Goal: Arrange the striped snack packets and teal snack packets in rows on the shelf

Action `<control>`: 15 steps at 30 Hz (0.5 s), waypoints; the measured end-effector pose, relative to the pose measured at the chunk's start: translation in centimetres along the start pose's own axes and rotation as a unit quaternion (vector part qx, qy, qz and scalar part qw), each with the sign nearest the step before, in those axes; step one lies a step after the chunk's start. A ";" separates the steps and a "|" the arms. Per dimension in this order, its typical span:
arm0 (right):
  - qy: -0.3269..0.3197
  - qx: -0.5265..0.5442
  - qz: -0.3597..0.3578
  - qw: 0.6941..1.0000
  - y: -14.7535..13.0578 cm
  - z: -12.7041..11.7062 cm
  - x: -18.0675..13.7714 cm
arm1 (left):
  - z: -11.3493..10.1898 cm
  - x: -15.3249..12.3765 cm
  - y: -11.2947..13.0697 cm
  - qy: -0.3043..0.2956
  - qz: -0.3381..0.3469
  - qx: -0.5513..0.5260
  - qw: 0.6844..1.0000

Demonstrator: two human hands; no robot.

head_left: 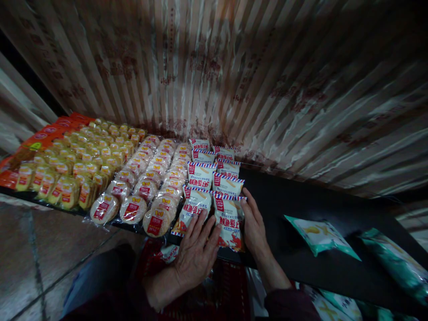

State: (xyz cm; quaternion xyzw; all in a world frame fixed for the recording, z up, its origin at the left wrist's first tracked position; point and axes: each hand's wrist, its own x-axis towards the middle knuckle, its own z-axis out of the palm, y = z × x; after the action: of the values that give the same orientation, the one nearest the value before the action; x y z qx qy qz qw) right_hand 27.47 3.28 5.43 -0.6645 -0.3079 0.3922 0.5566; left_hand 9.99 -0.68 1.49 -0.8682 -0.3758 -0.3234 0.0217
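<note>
Two columns of white and red snack bags [199, 176] with striped blue-and-red top edges lie overlapping on a black tabletop. My left hand [197, 249] rests its outstretched fingers on the lower part of the two front bags. Against the right edge of the front right bag [230, 220] lies my right hand [254, 223], its fingers stretched along the side and up to the top corner. That bag sits between my hands, flat on the pile. Neither hand is wrapped round it. The undersides of my right fingers are hidden.
Left of the bags are rows of wrapped round rice crackers [143, 189], then yellow-wrapped snacks [80, 167] and orange bags [40, 138]. Green-and-white bags [319, 234] lie on the black table [287, 191] to the right. A pleated curtain [207, 67] hangs behind. More bags sit below the front edge.
</note>
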 end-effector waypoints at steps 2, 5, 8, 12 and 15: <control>0.016 -0.023 -0.010 1.000 0.1 -0.1 0.0 | 0.1 0.1 0.0 0.001 -0.002 -0.002 1.000; 0.029 -0.046 -0.038 0.998 0.2 -0.1 -0.2 | 0.1 0.2 0.0 0.009 0.000 -0.008 1.000; 0.035 -0.062 -0.066 0.995 0.5 -0.4 -0.5 | 0.2 0.2 -0.1 0.011 0.000 -0.012 1.000; 0.048 -0.095 -0.111 0.988 1.4 -1.0 -1.3 | 0.2 0.2 0.0 0.015 0.000 -0.010 1.000; 0.045 -0.108 -0.116 0.986 2.4 -1.4 -2.3 | 0.1 0.2 0.0 0.016 0.013 -0.015 1.000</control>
State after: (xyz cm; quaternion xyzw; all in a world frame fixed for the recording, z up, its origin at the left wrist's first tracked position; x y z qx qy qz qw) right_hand 27.44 0.17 3.62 -0.6975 -0.3986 0.2591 0.5361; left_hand 10.19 -0.49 1.53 -0.8680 -0.3590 -0.3425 0.0193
